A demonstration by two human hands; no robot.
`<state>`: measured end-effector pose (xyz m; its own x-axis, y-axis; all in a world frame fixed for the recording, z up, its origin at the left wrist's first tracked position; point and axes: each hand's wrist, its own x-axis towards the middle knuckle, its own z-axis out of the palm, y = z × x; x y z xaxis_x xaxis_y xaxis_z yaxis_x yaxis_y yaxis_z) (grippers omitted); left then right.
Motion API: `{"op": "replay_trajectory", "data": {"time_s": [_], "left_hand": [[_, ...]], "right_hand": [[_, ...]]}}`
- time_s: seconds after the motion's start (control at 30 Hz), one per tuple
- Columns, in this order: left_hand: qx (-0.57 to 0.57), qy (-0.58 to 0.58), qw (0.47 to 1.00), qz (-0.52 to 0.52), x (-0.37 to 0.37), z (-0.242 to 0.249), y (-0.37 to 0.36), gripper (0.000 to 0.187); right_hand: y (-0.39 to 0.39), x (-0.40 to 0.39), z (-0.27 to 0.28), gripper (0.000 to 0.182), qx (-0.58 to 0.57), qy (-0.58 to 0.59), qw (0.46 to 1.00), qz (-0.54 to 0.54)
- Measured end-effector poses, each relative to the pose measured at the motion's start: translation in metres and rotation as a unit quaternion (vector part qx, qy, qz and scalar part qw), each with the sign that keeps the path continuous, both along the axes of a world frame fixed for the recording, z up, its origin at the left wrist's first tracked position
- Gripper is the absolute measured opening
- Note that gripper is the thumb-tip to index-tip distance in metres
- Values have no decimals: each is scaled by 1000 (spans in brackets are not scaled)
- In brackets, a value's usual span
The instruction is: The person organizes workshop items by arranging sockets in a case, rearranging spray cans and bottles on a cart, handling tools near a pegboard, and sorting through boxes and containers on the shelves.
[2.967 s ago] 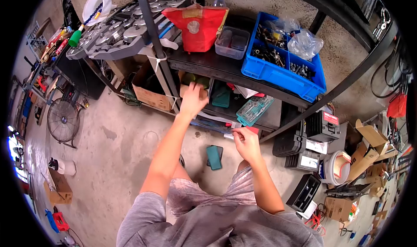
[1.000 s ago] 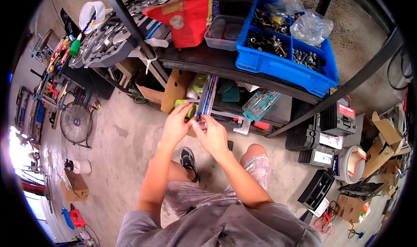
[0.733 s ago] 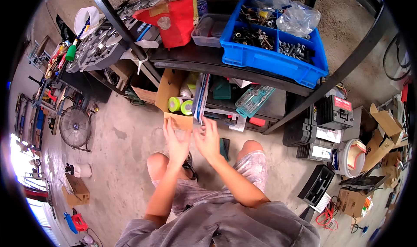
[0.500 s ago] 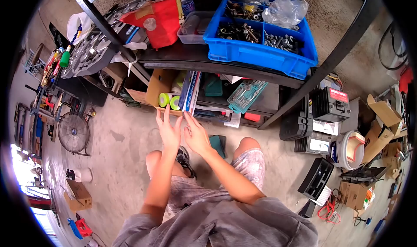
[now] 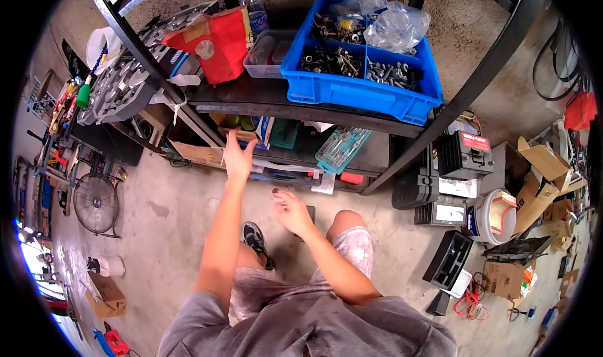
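Note:
My left hand [image 5: 237, 156] reaches up to the lower shelf, at the front of a cardboard box [image 5: 200, 153]. Its fingertips are near the box's edge, thumb apart from the fingers; nothing is visible in it. Right of it are a blue and white package [image 5: 263, 132] and a teal case of small parts [image 5: 343, 148]. My right hand [image 5: 291, 211] hangs over the floor below the shelf, fingers loosely curled and apart, holding nothing visible.
On the upper shelf [image 5: 308, 112] stand a blue divided bin [image 5: 364, 96] of screws, a clear container [image 5: 267, 58], a red bag [image 5: 220, 46] and a bottle [image 5: 254, 11]. A fan [image 5: 96, 203] stands left; batteries [image 5: 466, 156] and a bucket [image 5: 491, 215] are at right.
My left hand has moved up against the box on the lower shelf. My right hand has moved down and right, away from it. The box now sits pushed farther in, its green rolls mostly hidden.

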<state>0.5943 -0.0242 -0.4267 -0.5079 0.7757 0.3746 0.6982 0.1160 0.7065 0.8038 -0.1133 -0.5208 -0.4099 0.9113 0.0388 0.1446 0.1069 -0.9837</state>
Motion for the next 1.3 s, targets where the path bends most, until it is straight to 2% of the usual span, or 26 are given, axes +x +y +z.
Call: {"op": "replay_trajectory", "data": {"time_s": [0.13,0.2,0.27,0.4,0.47,0.5,0.53,0.6,0.67,0.73,0.8,0.87,0.9,0.93,0.97,1.0,1.07,1.1,1.13,1.17,1.23,1.27,1.3], "left_hand": [[-13,-6,1000,-3,-8,-4,15,61],[43,72,996,16,-8,-8,17,61],[24,36,999,13,-4,-5,14,62],[16,47,999,-4,-3,4,6,61],[-25,54,998,-20,-4,10,-1,65],[-23,63,997,-44,-12,0,-1,76],[-20,61,997,-42,-12,2,-6,76],[-80,66,994,-39,-9,7,-15,88],[-84,59,993,-55,-9,-3,-21,102],[-72,83,993,-38,-1,-16,-26,109],[-76,79,993,-32,11,-18,-25,119],[-70,12,997,-6,27,-9,-24,119],[-68,-9,998,-2,35,4,-28,119],[-42,-5,999,20,43,14,-32,109],[34,17,999,20,46,14,-32,97],[108,39,993,21,48,13,-33,86],[196,54,979,-12,58,31,-43,62],[194,18,978,-75,59,35,-46,54],[137,-82,978,-131,66,35,-51,50],[69,-178,964,-183,71,34,-50,56],[-30,-321,914,-245,80,12,-43,74],[-57,-370,891,-256,84,-7,-35,85],[-105,-453,842,-273,85,-6,-33,104]], "right_hand": [[6,13,6,35,-10,3,1000,-14],[14,20,13,35,1,-15,1000,-15],[20,24,15,34,-2,-20,999,-45],[33,34,24,33,-28,-29,998,-56],[43,43,30,32,-35,-40,997,-54],[52,45,20,32,-39,-24,997,-67],[60,49,20,32,-43,-8,996,-80],[83,58,29,35,24,3,991,-132],[110,58,52,46,86,-7,965,-247],[138,53,91,57,-37,118,944,-305],[172,52,116,65,-205,222,898,-321],[226,58,79,66,-227,258,889,-301],[243,59,76,67,-238,210,907,-278],[243,54,90,69,-250,159,920,-255],[238,56,101,61,-283,196,903,-256],[241,55,96,61,-282,195,904,-256],[251,53,82,51,-335,268,864,-264],[240,50,90,51,-334,269,864,-263],[215,48,102,49,-303,272,877,-257],[196,48,106,47,-271,275,887,-252],[172,53,76,54,-286,286,887,-221],[133,48,93,53,-273,309,888,-203],[113,44,87,54,-277,319,879,-221]]}}
